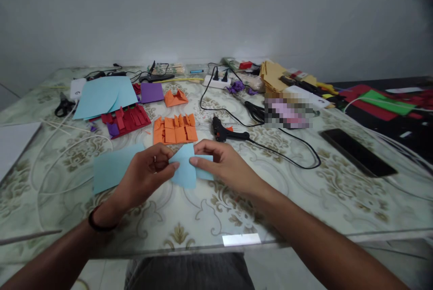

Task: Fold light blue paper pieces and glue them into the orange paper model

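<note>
A folded piece of light blue paper is held just above the table between both hands. My left hand pinches its left edge between thumb and fingers. On the other side, my right hand grips the paper, thumb in front and fingers behind. Under my left hand lies a flat light blue sheet. Just beyond the hands sits a folded orange paper piece, with a smaller orange one behind it. A black glue gun rests on its side past my right hand.
At the left are stacked blue sheets, folded red paper, a purple square and scissors. Cables loop around there and near the glue gun. A power strip stands at the back; a phone lies at the right.
</note>
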`<state>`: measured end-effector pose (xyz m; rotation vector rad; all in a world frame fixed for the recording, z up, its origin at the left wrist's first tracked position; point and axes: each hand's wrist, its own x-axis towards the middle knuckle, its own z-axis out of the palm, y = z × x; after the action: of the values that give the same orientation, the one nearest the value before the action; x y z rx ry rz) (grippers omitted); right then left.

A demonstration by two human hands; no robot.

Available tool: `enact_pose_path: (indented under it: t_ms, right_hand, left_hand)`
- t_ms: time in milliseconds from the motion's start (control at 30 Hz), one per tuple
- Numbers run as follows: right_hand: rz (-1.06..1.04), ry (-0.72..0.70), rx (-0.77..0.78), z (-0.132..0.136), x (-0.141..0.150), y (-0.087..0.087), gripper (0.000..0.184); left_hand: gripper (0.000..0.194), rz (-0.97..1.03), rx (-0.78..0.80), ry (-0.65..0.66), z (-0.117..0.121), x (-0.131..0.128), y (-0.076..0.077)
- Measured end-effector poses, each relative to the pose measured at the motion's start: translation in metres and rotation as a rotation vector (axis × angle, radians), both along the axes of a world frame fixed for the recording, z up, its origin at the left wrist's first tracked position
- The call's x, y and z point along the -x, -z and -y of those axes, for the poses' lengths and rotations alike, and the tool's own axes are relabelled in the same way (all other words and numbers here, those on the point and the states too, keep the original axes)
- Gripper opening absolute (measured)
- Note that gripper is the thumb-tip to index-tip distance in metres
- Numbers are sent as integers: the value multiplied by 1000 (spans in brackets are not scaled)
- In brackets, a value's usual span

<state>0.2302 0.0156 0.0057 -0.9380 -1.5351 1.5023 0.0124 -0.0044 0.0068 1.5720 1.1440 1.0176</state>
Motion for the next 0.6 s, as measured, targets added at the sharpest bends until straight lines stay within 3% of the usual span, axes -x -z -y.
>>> enact_pose_path:
  t_ms: [167, 367, 500, 600]
  right_hand:
    - [23, 5, 54, 4, 3, 0, 30]
    - [26, 76, -122, 6, 3, 0, 23]
    - [2, 1, -197, 8, -2, -3, 15]
    - [5, -49, -257, 8, -6, -6, 19]
  left_hand:
    - [13, 8, 14, 11, 2, -3, -2]
    - [6, 85, 12, 65, 3, -1, -7]
    - [7, 128, -34, 58, 3, 2, -6]
    - [8, 170, -67, 66, 5, 5, -3]
